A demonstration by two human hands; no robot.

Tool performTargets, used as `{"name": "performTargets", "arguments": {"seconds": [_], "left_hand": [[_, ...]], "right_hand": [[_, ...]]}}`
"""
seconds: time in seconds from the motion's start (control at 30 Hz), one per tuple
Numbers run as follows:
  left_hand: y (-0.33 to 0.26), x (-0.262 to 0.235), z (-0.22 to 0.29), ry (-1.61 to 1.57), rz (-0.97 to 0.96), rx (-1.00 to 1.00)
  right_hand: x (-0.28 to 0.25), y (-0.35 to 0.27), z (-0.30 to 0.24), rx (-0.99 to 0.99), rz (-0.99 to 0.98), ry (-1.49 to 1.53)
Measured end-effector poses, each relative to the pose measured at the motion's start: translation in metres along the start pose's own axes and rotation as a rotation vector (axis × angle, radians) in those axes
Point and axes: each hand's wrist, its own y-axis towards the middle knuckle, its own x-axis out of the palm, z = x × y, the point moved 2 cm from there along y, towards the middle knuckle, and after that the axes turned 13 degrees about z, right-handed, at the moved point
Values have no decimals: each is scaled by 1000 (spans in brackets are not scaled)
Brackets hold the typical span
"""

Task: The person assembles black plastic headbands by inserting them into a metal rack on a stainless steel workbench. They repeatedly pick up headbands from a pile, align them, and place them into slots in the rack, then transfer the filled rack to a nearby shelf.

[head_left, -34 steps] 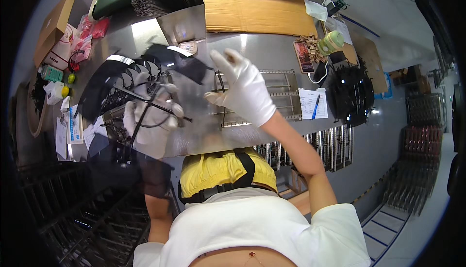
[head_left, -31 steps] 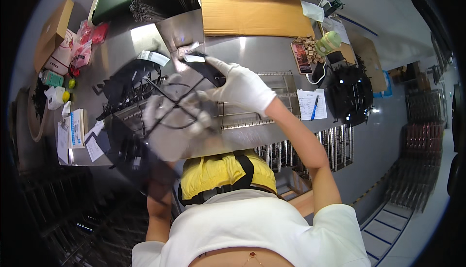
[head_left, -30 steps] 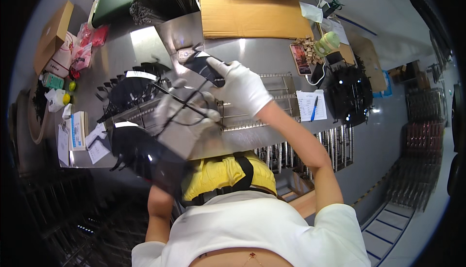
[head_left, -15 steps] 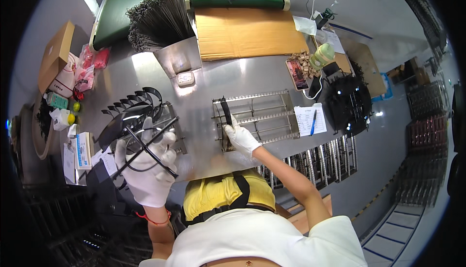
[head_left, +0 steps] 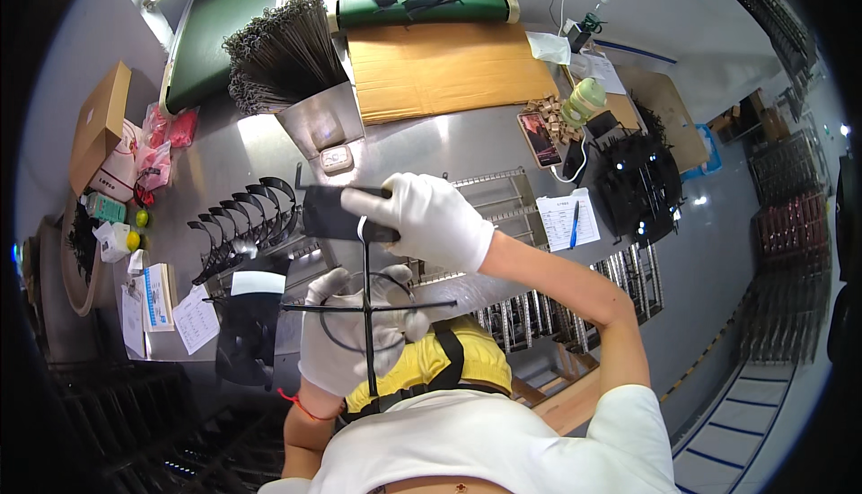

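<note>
Holding cross frame (head_left: 367, 309) in left hand (head_left: 334, 339), dark panel (head_left: 332, 211) in right hand (head_left: 440, 222), rods (head_left: 283, 56) in metal bin (head_left: 316, 124)

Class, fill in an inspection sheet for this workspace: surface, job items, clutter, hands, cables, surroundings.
Surface: grey metal table, with bright reflections.
Job items: crossed black frame with a ring; black panel at its upper arm; dark panel by its left arm, joint unclear; row of curved panels at left.
Clutter: phone, green bottle, blue pen on paper.
Left hand: white-gloved, holds the frame.
Right hand: white-gloved, grips the black panel.
Cables: white cable at the phone.
Surroundings: green conveyor beyond the table; racks at far right.
</note>
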Motion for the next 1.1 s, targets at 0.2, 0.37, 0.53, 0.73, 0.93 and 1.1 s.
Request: {"name": "performTargets", "arguments": {"seconds": [0.2, 0.37, 0.53, 0.73, 0.93, 1.1], "left_hand": [[-34, -7, 17, -874, -578, 45], [-41, -17, 42, -801, -429, 253], [-38, -17, 46, -556, -445, 331], [-25, -11, 80, -22, 313, 1302], [28, 14, 58, 952, 533, 2286], [25, -13, 43, 1628, 31, 1588]], "right_hand": [[48, -57, 56, 544, 368, 245], [154, -121, 53, 1139, -38, 905], [177, -122, 42, 677, -203, 200], [99, -67, 22, 793, -103, 112], [32, -13, -29, 537, -39, 787], [37, -41, 6, 425, 79, 348]]}}
